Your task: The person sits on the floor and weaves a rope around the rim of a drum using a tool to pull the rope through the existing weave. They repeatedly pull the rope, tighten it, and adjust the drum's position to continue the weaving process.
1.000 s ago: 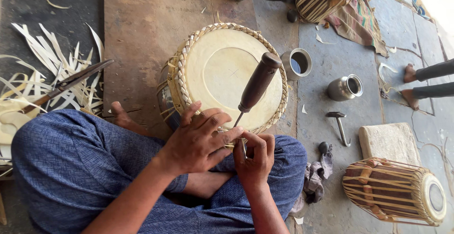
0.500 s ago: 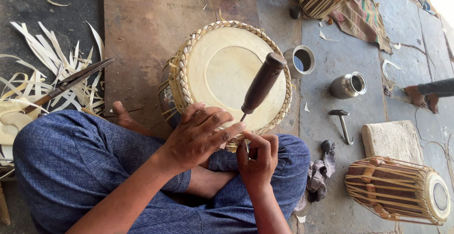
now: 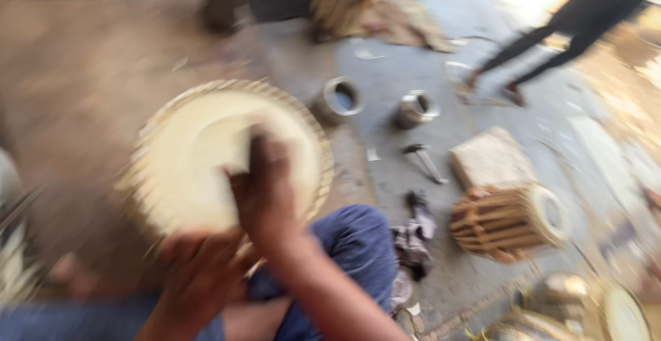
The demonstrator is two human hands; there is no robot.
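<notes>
Frame heavily motion-blurred. Nearest: left hand [image 3: 196, 279] low at the near rim of the drum [image 3: 206, 155], fingers curled against it; whether they grip anything cannot be told. Right hand [image 3: 265, 189] raised over the pale drumhead, fingers closed into a fist; what it holds is lost in blur. Drum sits upright on the floor just ahead of the blue-trousered knee [image 3: 351, 244]. To the right: dark rag [image 3: 413, 234], a smaller drum [image 3: 509, 220] lying on its side, a flat stone block [image 3: 489, 158]. Beyond: small hammer [image 3: 423, 158], two metal rings [image 3: 341, 98] side by side. Farthest: another person's legs [image 3: 551, 38], upper right.
</notes>
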